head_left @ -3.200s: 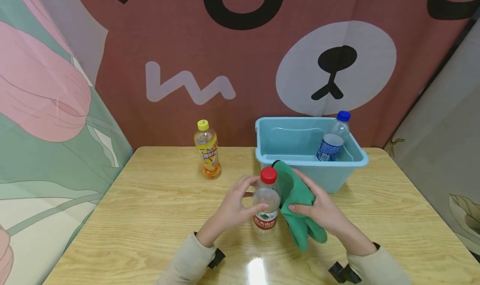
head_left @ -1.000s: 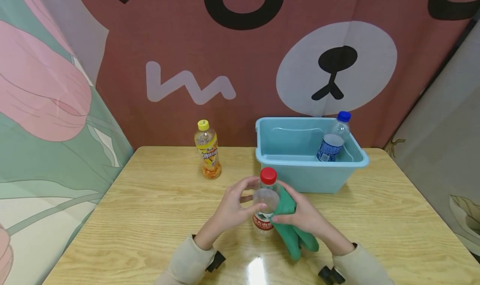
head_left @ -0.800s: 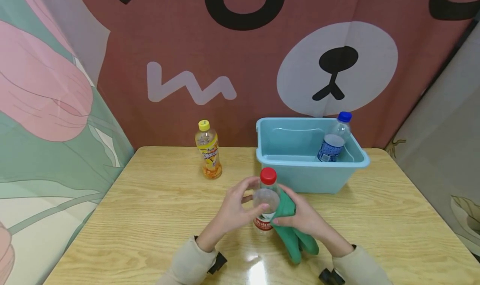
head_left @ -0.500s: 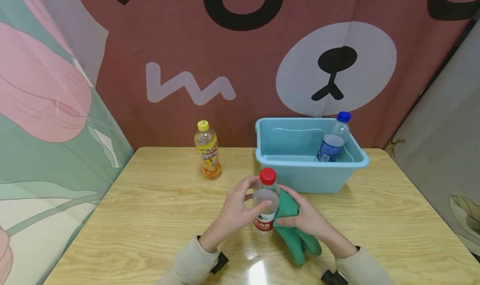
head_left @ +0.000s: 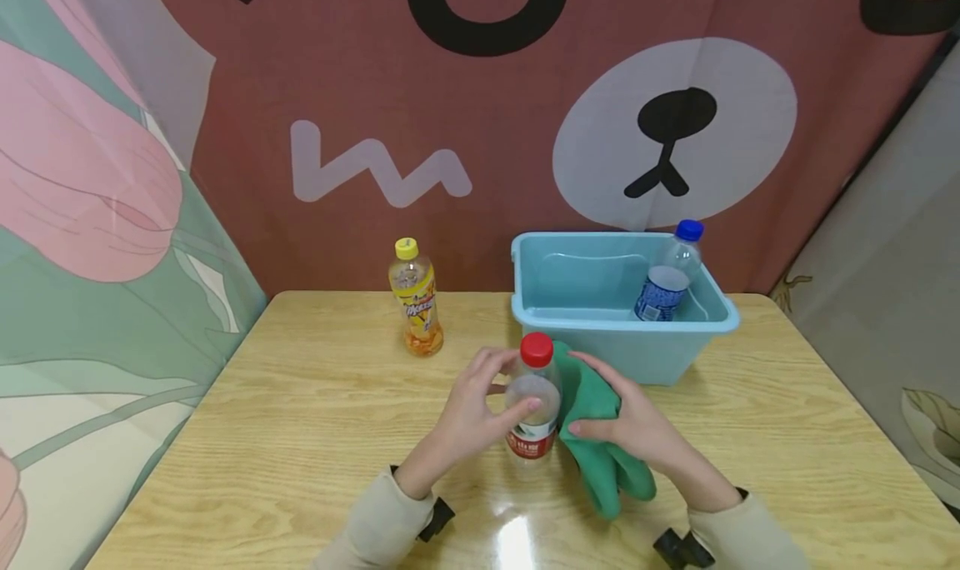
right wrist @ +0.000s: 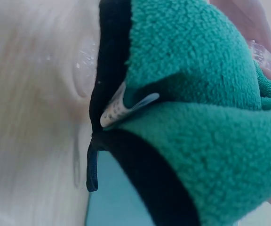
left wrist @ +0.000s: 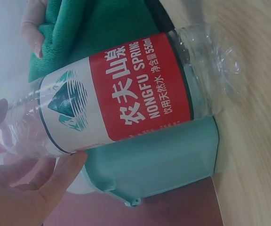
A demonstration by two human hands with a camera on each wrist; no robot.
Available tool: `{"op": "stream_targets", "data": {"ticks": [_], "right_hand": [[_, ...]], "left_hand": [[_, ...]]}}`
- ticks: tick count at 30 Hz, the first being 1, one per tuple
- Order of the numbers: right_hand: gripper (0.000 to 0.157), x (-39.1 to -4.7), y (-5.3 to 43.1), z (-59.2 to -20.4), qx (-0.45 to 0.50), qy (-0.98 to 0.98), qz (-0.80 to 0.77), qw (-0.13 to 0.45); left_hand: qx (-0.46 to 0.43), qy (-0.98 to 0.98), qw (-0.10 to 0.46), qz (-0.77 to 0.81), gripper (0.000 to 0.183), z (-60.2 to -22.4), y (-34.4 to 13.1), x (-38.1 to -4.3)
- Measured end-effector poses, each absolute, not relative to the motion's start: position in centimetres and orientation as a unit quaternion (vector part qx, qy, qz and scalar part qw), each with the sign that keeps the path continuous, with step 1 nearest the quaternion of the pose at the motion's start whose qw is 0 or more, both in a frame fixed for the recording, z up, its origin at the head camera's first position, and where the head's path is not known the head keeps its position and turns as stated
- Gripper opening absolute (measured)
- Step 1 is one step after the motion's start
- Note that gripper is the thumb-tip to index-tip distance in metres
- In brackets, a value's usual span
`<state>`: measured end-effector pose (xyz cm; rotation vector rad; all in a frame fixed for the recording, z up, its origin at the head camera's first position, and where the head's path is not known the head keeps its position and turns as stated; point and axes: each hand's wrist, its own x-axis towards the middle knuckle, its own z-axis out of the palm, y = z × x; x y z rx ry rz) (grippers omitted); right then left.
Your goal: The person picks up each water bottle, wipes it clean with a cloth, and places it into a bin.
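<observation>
Left hand (head_left: 478,412), half curled, holds the red-capped bottle (head_left: 542,428); right hand (head_left: 637,420), similarly curled, grips the green cloth (head_left: 588,402) just right.

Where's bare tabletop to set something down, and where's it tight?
Bare: table left of the left hand; right of the right hand; the gap between yellow-capped bottle and blue tub. Crowded: in front of the tub, where both hands, red-capped bottle and green cloth bunch up.
</observation>
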<state>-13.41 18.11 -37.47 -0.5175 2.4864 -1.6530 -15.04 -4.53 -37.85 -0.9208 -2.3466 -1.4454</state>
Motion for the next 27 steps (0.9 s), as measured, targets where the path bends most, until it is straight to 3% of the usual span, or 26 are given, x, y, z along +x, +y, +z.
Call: {"op": "stream_targets", "data": {"ticks": [11, 20, 24, 27], "right_hand": [[0.079, -13.2, 18.3, -36.0, -0.176, 0.819, -0.545, 0.041], [0.080, -13.3, 18.2, -35.5, -0.183, 0.818, -0.544, 0.034], [0.079, -13.4, 18.0, -35.2, -0.191, 0.818, -0.541, 0.036], [0.078, -13.4, 17.8, -34.8, -0.205, 0.816, -0.539, 0.039]], "left_hand": [[-0.306, -0.799, 0.078, -0.511, 0.056, -37.6, -4.7, -15.2], [-0.302, -0.795, 0.048, -0.524, 0.046, -35.7, -4.8, -14.3], [-0.308, -0.799, 0.050, -0.515, 0.042, -34.0, -4.9, -13.4], [-0.314, -0.803, 0.067, -0.502, 0.042, -35.3, -5.1, -14.1]]}}
